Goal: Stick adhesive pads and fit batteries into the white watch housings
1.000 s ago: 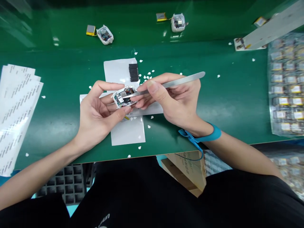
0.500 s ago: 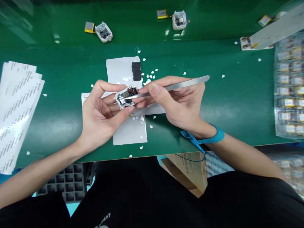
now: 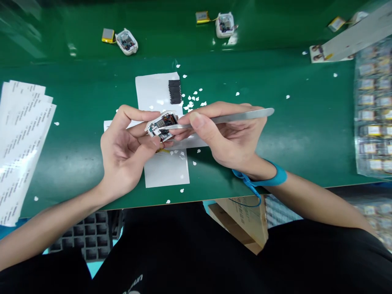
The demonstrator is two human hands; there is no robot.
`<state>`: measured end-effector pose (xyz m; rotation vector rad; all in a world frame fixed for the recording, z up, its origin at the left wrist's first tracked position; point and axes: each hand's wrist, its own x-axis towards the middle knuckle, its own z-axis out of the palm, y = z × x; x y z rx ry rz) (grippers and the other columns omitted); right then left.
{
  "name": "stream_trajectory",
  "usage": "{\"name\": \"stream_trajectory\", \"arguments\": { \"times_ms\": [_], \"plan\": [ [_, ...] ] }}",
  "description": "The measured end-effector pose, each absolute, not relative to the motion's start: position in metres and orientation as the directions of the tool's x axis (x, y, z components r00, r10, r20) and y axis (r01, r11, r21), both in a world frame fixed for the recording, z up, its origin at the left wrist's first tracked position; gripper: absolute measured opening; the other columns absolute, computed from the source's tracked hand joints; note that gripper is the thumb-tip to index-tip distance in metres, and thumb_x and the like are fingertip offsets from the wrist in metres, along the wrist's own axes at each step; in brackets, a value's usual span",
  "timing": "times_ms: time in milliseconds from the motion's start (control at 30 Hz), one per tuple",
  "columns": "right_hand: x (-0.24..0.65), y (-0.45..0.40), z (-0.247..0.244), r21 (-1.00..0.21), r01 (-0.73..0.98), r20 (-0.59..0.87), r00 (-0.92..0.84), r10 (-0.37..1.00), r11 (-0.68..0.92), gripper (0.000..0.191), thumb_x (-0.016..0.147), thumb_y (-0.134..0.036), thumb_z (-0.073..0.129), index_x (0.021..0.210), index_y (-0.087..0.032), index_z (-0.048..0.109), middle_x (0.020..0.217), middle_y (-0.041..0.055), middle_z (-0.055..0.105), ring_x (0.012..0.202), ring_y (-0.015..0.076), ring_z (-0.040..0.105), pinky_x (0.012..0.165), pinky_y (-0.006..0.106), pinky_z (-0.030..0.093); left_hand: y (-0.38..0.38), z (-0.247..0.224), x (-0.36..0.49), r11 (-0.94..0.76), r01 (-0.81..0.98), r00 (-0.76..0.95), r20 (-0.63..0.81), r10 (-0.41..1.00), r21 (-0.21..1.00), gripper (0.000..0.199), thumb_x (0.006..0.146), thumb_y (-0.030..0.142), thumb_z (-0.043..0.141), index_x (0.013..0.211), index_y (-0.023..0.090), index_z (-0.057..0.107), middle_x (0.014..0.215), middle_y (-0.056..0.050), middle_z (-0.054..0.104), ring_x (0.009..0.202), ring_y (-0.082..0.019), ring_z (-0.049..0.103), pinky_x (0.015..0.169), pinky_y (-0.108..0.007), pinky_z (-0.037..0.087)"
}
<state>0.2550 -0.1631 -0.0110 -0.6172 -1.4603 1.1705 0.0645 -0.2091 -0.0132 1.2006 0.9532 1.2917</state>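
Note:
My left hand (image 3: 127,153) holds a small white device housing (image 3: 153,130) with its circuit board facing up, gripped between thumb and fingers. A white label with print lies at the board's left end. My right hand (image 3: 228,132) is closed on metal tweezers (image 3: 241,116), whose tips touch or hover just over the board near that label. The right fingertips are close against the housing's right side. Red and yellow wires show below the housing, by the left thumb. Underneath both hands lie white paper sheets (image 3: 167,173) and a strip of black pieces (image 3: 174,92).
Two opened housings (image 3: 127,42) (image 3: 225,25) with batteries lie at the back. Small white round stickers (image 3: 196,99) are scattered on the green mat. Label sheets (image 3: 27,143) lie left; a clear tray of batteries (image 3: 372,130) stands right. A blue wrist strap (image 3: 277,175) has a cord.
My left thumb has shifted left along the housing's lower edge, and wires now show below it. The tweezers have dipped slightly at their rear end. The view has shifted a little.

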Motion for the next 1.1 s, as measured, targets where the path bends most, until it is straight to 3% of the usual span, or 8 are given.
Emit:
{"name": "stream_trajectory", "arguments": {
  "times_ms": [233, 500, 600, 667, 767, 867, 1100],
  "plan": [
    [0.257, -0.163, -0.010, -0.893, -0.163, 0.448, -0.238, 0.862, 0.419, 0.011, 0.096, -0.016, 0.075, 0.095, -0.021, 0.085, 0.087, 0.0001, 0.086, 0.072, 0.0135, 0.083, 0.067, 0.019, 0.070, -0.210, -0.012, 0.065, -0.102, -0.217, 0.090, 0.124, 0.988, 0.971, 0.020, 0.099, 0.022, 0.080, 0.115, 0.027, 0.070, 0.112, 0.000, 0.084, 0.106, -0.029, 0.083, 0.082, -0.042, 0.075],
    [0.260, -0.162, -0.010, -0.890, -0.088, 0.454, -0.260, 0.852, 0.448, 0.012, 0.101, -0.025, 0.071, 0.097, -0.027, 0.083, 0.088, -0.0023, 0.085, 0.074, 0.0146, 0.082, 0.067, 0.026, 0.070, -0.208, -0.010, 0.066, -0.089, -0.069, 0.042, 0.092, 0.995, 0.994, 0.017, 0.099, 0.032, 0.080, 0.107, 0.028, 0.066, 0.108, -0.001, 0.084, 0.104, -0.029, 0.083, 0.079, -0.043, 0.075],
    [0.268, -0.148, -0.009, -0.904, -0.029, 0.426, -0.152, 0.892, 0.427, 0.013, 0.103, -0.027, 0.070, 0.099, -0.030, 0.082, 0.094, -0.0034, 0.083, 0.084, 0.0146, 0.081, 0.074, 0.028, 0.069, -0.203, -0.010, 0.064, -0.130, 0.008, 0.016, 0.130, 0.991, 0.991, 0.017, 0.098, 0.032, 0.081, 0.105, 0.027, 0.067, 0.106, -0.002, 0.082, 0.103, -0.026, 0.083, 0.084, -0.041, 0.074],
    [0.276, -0.134, -0.012, -0.906, 0.102, 0.391, -0.164, 0.906, 0.410, 0.015, 0.103, -0.033, 0.071, 0.094, -0.029, 0.082, 0.100, -0.0003, 0.083, 0.093, 0.0169, 0.080, 0.076, 0.028, 0.068, -0.197, -0.013, 0.060, -0.183, 0.072, 0.011, 0.183, 0.983, 0.980, 0.019, 0.098, 0.032, 0.080, 0.111, 0.027, 0.068, 0.110, -0.002, 0.081, 0.105, -0.025, 0.082, 0.090, -0.041, 0.072],
    [0.285, -0.114, -0.019, -0.879, 0.207, 0.357, -0.315, 0.879, 0.430, 0.027, 0.098, -0.048, 0.076, 0.082, -0.026, 0.080, 0.093, 0.0020, 0.083, 0.083, 0.0172, 0.077, 0.067, 0.027, 0.064, -0.186, -0.023, 0.052, -0.296, 0.261, 0.092, 0.281, 0.955, 0.919, 0.019, 0.100, 0.031, 0.075, 0.119, 0.029, 0.070, 0.115, -0.002, 0.080, 0.114, -0.026, 0.078, 0.100, -0.042, 0.065],
    [0.288, -0.106, -0.025, -0.908, 0.258, 0.232, -0.349, 0.908, 0.332, 0.032, 0.094, -0.056, 0.078, 0.081, -0.026, 0.077, 0.092, 0.0027, 0.082, 0.082, 0.0191, 0.075, 0.073, 0.032, 0.065, -0.176, -0.035, 0.044, -0.419, 0.439, 0.243, 0.344, 0.907, 0.795, 0.013, 0.100, 0.025, 0.070, 0.112, 0.028, 0.071, 0.119, -0.003, 0.081, 0.129, -0.030, 0.072, 0.107, -0.045, 0.060],
    [0.285, -0.105, -0.031, -0.921, 0.273, 0.189, -0.308, 0.932, 0.277, 0.030, 0.091, -0.048, 0.082, 0.073, -0.025, 0.073, 0.087, 0.0031, 0.080, 0.075, 0.0185, 0.072, 0.073, 0.033, 0.063, -0.171, -0.041, 0.042, -0.441, 0.530, 0.324, 0.307, 0.895, 0.724, 0.013, 0.101, 0.023, 0.063, 0.113, 0.027, 0.066, 0.125, -0.006, 0.079, 0.124, -0.031, 0.072, 0.100, -0.049, 0.058]
  ]
}}
